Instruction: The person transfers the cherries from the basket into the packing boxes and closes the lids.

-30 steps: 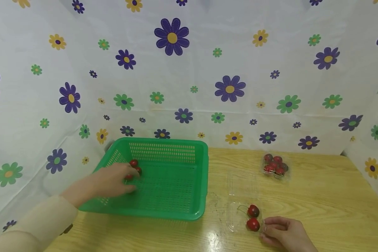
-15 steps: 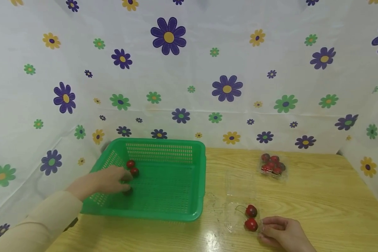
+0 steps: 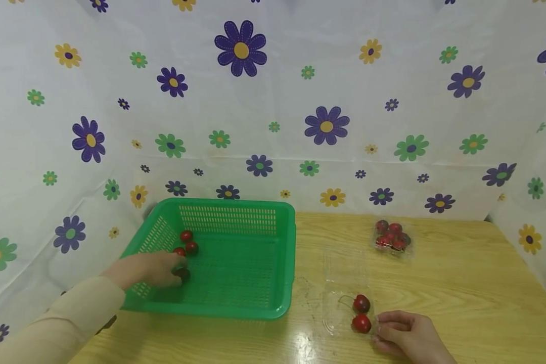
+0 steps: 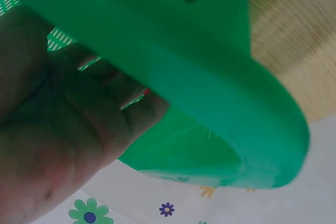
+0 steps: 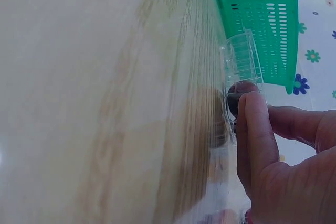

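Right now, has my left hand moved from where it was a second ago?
Yes. Judged against the green basket in the head view, the left hand has shifted slightly toward the basket's near rim.

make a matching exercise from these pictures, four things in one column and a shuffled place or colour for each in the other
1. plastic basket
2. left hand
3. right hand
4. cherry-filled clear container

a. at the edge of the open clear container
b. far part of the wood-grain table
c. green
d. in the plastic basket, by a dark cherry

Pairs: 1-c, 2-d, 3-a, 4-b
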`<action>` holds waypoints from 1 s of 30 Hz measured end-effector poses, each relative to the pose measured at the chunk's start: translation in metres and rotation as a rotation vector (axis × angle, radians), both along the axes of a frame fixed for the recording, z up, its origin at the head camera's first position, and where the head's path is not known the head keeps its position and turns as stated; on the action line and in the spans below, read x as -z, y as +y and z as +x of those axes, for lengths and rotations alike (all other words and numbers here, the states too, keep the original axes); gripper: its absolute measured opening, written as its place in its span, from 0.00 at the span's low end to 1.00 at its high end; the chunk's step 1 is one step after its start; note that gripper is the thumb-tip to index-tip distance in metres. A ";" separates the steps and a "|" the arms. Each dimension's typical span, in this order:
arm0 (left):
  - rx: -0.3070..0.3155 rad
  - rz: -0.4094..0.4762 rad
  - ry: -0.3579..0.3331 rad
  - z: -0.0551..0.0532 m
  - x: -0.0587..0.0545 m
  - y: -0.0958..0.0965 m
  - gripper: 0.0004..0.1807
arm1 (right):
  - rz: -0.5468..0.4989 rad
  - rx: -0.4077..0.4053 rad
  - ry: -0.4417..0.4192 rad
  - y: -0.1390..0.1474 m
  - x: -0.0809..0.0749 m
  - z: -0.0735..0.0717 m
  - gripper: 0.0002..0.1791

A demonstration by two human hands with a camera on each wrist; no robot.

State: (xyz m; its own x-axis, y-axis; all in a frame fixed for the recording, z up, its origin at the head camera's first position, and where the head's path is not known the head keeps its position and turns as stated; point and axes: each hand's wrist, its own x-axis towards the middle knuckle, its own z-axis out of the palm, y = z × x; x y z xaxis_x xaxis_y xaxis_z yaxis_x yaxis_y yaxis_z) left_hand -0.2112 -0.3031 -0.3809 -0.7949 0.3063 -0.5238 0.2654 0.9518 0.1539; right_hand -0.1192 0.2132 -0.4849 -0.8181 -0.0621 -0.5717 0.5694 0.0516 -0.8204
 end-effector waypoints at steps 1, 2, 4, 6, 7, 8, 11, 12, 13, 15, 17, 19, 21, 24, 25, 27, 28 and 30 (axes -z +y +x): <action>-0.001 0.001 -0.008 0.000 0.000 0.001 0.28 | 0.001 0.000 0.001 0.000 0.000 0.000 0.24; -0.004 0.003 -0.016 0.000 0.000 0.001 0.29 | 0.001 0.000 0.002 0.000 -0.001 -0.001 0.24; -0.004 0.012 -0.031 0.000 0.001 0.003 0.29 | 0.002 0.003 0.004 -0.001 -0.001 -0.001 0.23; -0.003 0.024 -0.044 0.000 0.002 0.004 0.29 | 0.002 0.004 0.002 -0.001 -0.001 -0.001 0.23; -0.004 0.032 -0.049 0.000 0.003 0.004 0.29 | 0.002 0.005 0.000 -0.001 -0.001 -0.001 0.23; 0.004 0.035 -0.049 0.000 0.004 0.004 0.28 | 0.001 0.011 -0.001 -0.002 -0.001 -0.001 0.23; 0.036 0.051 -0.034 0.000 0.007 0.004 0.24 | -0.001 0.007 -0.002 -0.001 -0.001 0.000 0.23; 0.044 0.057 -0.024 0.000 0.007 0.004 0.23 | -0.005 0.002 0.000 -0.001 -0.001 0.000 0.23; 0.045 0.065 -0.018 -0.001 0.008 0.005 0.22 | -0.012 -0.008 0.006 0.000 -0.001 0.000 0.23; 0.049 0.074 0.002 -0.002 0.008 0.005 0.20 | -0.030 -0.034 0.017 0.002 -0.001 0.000 0.24; 0.035 0.077 0.016 -0.002 0.007 0.006 0.20 | -0.049 -0.056 0.025 0.004 -0.001 0.000 0.24; 0.016 0.074 0.027 -0.001 0.006 0.007 0.21 | -0.062 -0.072 0.034 0.005 0.000 -0.001 0.24; 0.014 0.065 0.042 0.000 0.005 0.007 0.23 | -0.066 -0.074 0.033 0.006 0.000 -0.001 0.23; -0.003 0.057 0.072 0.001 0.003 0.008 0.24 | -0.064 -0.073 0.033 0.006 0.000 -0.001 0.23; -0.004 0.056 0.086 0.002 0.003 0.009 0.25 | -0.063 -0.072 0.033 0.005 0.000 -0.001 0.23; -0.015 0.051 0.113 0.003 0.001 0.010 0.26 | -0.062 -0.058 0.027 0.005 0.000 -0.002 0.23; -0.023 0.046 0.124 0.003 0.001 0.010 0.25 | -0.058 -0.052 0.023 0.004 0.000 -0.002 0.23; -0.033 0.036 0.148 0.004 -0.001 0.012 0.23 | -0.048 -0.040 0.015 0.003 0.000 -0.002 0.23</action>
State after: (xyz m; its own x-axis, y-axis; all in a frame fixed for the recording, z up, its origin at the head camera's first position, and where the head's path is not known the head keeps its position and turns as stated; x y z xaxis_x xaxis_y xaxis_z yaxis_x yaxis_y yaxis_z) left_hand -0.2073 -0.2916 -0.3800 -0.8727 0.2947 -0.3892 0.2559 0.9551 0.1493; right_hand -0.1209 0.2163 -0.4849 -0.8230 -0.1218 -0.5549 0.5552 0.0342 -0.8310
